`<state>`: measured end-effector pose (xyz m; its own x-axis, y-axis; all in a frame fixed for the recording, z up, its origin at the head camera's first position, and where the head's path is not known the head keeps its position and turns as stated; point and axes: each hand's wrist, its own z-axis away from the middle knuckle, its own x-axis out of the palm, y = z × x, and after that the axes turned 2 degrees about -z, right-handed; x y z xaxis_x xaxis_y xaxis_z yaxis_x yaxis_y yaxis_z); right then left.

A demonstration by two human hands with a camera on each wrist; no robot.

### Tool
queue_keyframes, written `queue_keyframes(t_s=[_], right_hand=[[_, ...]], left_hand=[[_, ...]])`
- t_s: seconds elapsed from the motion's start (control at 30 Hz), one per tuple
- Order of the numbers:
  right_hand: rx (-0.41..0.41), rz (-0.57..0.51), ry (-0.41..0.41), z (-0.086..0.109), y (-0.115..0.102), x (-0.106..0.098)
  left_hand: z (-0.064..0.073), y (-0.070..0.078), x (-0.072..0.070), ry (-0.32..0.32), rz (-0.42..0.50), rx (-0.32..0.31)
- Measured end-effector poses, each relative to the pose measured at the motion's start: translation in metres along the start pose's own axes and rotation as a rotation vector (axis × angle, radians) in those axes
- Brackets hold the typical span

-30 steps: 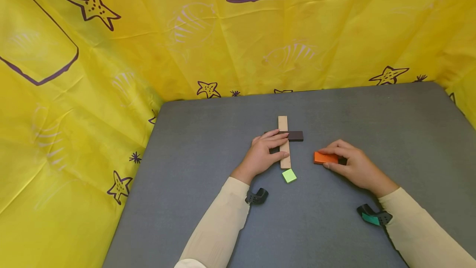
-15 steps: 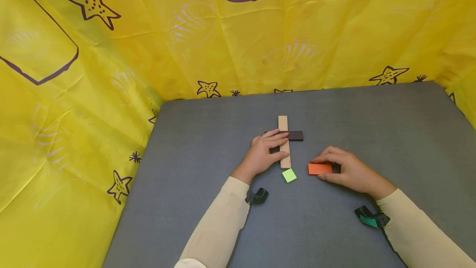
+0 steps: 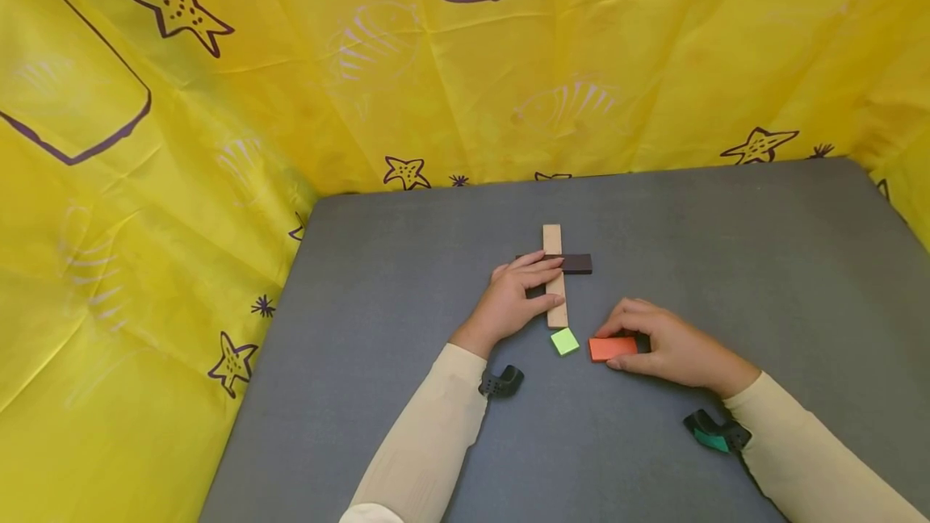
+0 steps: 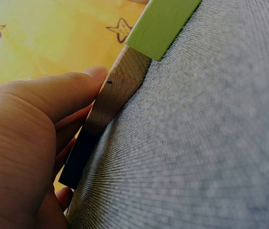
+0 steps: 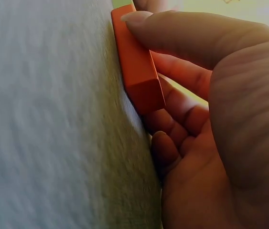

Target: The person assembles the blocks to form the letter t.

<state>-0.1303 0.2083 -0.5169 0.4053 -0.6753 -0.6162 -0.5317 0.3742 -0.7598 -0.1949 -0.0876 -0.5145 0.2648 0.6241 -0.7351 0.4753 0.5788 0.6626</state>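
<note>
My left hand (image 3: 512,301) rests on a cross of flat blocks, fingers reaching over the dark brown block (image 3: 578,264) and thumb on the pale wooden block (image 3: 555,313). The dark block lies crosswise, with pale wood showing beyond and below it. At the near end of the pale wood sits a small lime-green block (image 3: 564,341), turned at an angle; the left wrist view shows the green block (image 4: 165,28) close against the wood. Just right of it, my right hand (image 3: 672,345) pinches an orange block (image 3: 610,349) between thumb and fingers, low at the table surface.
The grey table (image 3: 407,410) has rounded far corners. A yellow cloth (image 3: 479,63) with starfish and fish drawings hangs behind it and along the left side. Dark wrist mounts (image 3: 501,382) sit on both sleeves.
My right hand has brought the orange block toward me and slightly left, nearer the green block. My left hand and the other blocks stay put.
</note>
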Motion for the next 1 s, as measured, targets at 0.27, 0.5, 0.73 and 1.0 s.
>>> queue_keyframes(t_s=[0.27, 0.5, 0.73, 1.0], right_hand=[[-0.011, -0.001, -0.013, -0.001, -0.004, 0.006], [-0.004, 0.005, -0.009, -0.002, -0.006, 0.008], [0.004, 0.013, -0.018, -0.003, -0.008, 0.01], [0.023, 0.011, -0.025, -0.004, -0.009, 0.012]], left_hand=[[0.0, 0.0, 0.0, 0.0, 0.004, -0.001], [-0.001, -0.001, 0.0, -0.005, -0.001, 0.002], [-0.001, -0.001, 0.001, -0.003, -0.008, 0.003], [-0.001, -0.001, 0.001, -0.002, -0.009, 0.006]])
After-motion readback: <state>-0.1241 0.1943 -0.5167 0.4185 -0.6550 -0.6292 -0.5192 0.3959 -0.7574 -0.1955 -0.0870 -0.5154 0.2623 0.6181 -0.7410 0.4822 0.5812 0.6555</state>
